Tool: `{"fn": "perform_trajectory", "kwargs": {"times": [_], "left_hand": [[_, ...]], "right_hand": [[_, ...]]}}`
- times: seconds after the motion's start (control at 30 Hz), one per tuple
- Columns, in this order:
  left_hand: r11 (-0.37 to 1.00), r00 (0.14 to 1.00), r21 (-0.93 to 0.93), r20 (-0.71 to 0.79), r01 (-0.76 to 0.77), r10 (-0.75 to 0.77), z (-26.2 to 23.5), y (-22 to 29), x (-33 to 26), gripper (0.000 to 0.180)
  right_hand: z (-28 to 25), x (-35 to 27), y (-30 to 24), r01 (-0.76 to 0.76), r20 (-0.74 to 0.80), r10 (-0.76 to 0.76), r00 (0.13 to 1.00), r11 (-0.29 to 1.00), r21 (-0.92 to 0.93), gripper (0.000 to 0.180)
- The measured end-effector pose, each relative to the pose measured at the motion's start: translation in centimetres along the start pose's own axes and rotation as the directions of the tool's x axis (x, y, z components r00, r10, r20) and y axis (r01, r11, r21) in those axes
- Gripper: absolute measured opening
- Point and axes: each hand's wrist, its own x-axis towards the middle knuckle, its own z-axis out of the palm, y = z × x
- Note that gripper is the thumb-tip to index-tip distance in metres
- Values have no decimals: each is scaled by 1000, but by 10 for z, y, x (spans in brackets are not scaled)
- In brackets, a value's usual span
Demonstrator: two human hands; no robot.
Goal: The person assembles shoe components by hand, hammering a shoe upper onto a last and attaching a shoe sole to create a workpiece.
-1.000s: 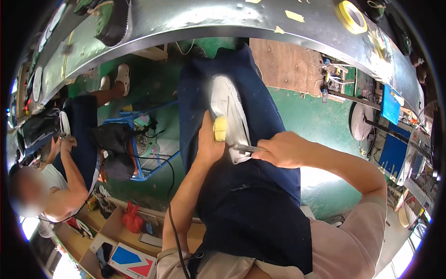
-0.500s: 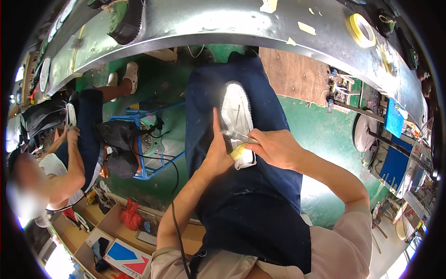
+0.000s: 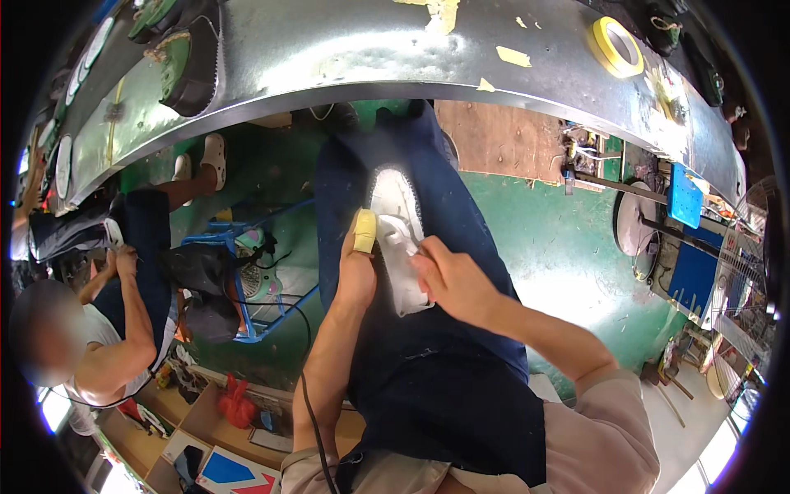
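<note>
So there's a white low-top sneaker with a pale rubber sole [image 3: 397, 235] lying lengthwise on the person's lap, on a dark navy cloth apron [image 3: 428, 354] that runs down over both legs. The left hand [image 3: 356, 276] is right against the shoe's left side, fingers closed around a small yellow block, sponge-like [image 3: 364, 230], which sits up against the shoe's edge. The right hand [image 3: 451, 280] comes in from the other side with its fingers curled down onto the heel end of the shoe, gripping it; can't tell if there's anything small pinched in there too.

Past the knees there's a green painted floor [image 3: 559, 247], and above that a long curved grey metal bench edge [image 3: 370, 58] with a roll of yellow tape [image 3: 615, 45] sitting on it. Off to the left another person in a white shirt [image 3: 90, 329] is sat beside a blue wire-frame stand [image 3: 247, 272].
</note>
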Motion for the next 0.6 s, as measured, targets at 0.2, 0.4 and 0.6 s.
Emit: {"fn": "perform_trajectory", "kwargs": {"times": [0.2,0.4,0.6], "left_hand": [[750,927,559,105,-354,360,6,2,0,53],[833,935,444,272,-331,226,32,15,-15,73],[867,970,440,178,-231,168,27,39,-10,70]], "right_hand": [[-37,-8,-21,-91,88,75,993,978,187,26],[-55,32,-19,391,1,-504,864,670,-632,25],[-51,20,-8,217,-130,-285,950,899,-380,24]]}}
